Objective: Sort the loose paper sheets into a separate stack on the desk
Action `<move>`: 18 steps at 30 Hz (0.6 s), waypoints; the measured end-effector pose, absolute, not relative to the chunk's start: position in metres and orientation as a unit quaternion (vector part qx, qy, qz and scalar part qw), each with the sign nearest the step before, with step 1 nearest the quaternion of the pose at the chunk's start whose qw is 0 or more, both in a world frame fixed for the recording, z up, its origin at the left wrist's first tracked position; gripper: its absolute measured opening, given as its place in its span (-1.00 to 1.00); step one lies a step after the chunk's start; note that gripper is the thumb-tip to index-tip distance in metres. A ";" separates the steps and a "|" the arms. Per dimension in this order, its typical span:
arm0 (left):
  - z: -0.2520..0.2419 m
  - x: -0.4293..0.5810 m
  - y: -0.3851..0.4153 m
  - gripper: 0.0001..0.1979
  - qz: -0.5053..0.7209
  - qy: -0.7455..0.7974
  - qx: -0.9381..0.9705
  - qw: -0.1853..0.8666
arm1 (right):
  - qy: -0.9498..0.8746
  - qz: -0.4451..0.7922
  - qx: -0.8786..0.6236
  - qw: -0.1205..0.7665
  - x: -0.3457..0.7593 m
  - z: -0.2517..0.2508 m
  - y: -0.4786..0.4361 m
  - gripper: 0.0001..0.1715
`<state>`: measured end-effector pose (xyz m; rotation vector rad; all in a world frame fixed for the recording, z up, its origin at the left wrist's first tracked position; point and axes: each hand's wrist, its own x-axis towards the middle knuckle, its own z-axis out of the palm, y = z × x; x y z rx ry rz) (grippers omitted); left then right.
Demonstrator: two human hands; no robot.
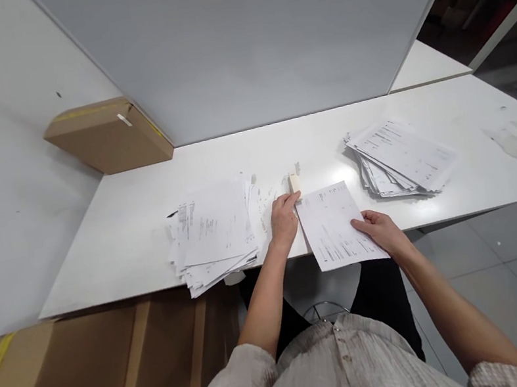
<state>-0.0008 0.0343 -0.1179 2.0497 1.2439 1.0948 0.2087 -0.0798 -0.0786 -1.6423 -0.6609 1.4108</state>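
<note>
My right hand pinches the right edge of a printed sheet of paper, thumb on top. That sheet lies at the table's front edge, with its near part sticking out over it. At its top left corner, my left hand has its fingers closed at the near end of a small cream stapler. The fingertips partly hide where stapler and paper meet. To the left of my left hand lies a loose stack of printed papers. Another, fanned-out stack of papers lies beyond my right hand.
The white table backs onto a grey panel. A cardboard box leans at the back left corner. Large open cardboard boxes stand below the front left edge. Stains mark the tabletop at right and near the stapler.
</note>
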 end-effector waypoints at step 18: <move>-0.124 0.000 0.034 -0.56 0.374 0.465 0.782 0.179 | -0.254 0.523 -0.641 0.501 0.214 -0.037 -0.105 -0.61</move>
